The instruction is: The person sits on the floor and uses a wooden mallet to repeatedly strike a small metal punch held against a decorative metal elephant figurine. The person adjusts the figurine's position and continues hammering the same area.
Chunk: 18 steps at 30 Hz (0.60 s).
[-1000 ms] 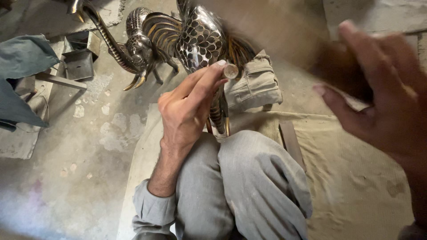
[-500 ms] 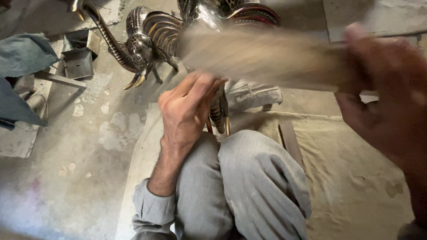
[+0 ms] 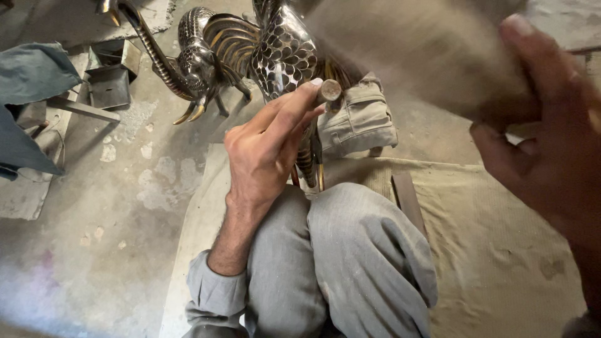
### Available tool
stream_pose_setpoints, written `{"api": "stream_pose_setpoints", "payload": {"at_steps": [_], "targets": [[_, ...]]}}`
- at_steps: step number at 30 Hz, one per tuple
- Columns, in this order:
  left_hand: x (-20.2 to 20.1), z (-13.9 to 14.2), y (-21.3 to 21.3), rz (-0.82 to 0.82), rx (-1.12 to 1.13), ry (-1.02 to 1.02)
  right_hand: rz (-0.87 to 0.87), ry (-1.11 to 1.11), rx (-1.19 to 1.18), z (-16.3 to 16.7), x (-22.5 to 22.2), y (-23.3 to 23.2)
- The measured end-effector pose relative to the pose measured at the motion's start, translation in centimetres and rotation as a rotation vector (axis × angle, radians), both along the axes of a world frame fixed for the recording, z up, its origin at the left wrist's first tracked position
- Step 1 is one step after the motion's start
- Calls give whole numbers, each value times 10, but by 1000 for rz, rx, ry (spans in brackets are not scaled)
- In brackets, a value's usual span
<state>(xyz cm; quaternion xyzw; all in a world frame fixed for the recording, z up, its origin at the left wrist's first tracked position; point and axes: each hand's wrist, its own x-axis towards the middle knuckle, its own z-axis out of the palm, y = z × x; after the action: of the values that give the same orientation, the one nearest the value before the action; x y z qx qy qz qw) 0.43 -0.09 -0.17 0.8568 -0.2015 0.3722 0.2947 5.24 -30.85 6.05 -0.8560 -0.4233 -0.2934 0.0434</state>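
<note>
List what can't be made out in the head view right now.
- Tool in the right hand: motion blur smears it into a tan streak; its kind is unreadable.
- Tip of the metal punch held by the left hand: hidden behind the fingers.
- Metal bird figure: upper part cut off by the top edge and covered by the blur.
- Right forearm: cut off at the right edge.

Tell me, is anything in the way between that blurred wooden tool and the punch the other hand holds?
Nothing visible. The left hand holds the punch against the metal bird. Its flat top is bare, fingers below it. The right hand swings the blurred tool above.
</note>
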Motion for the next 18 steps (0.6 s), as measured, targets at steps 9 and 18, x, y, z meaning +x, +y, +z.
{"api": "stream_pose_setpoints", "payload": {"at_steps": [9,18], "targets": [[-4,6,0,34,29,8,35,109,160,2,-3,12],[-4,7,-1,44,36,14,38,90,131,5,-4,5]]}}
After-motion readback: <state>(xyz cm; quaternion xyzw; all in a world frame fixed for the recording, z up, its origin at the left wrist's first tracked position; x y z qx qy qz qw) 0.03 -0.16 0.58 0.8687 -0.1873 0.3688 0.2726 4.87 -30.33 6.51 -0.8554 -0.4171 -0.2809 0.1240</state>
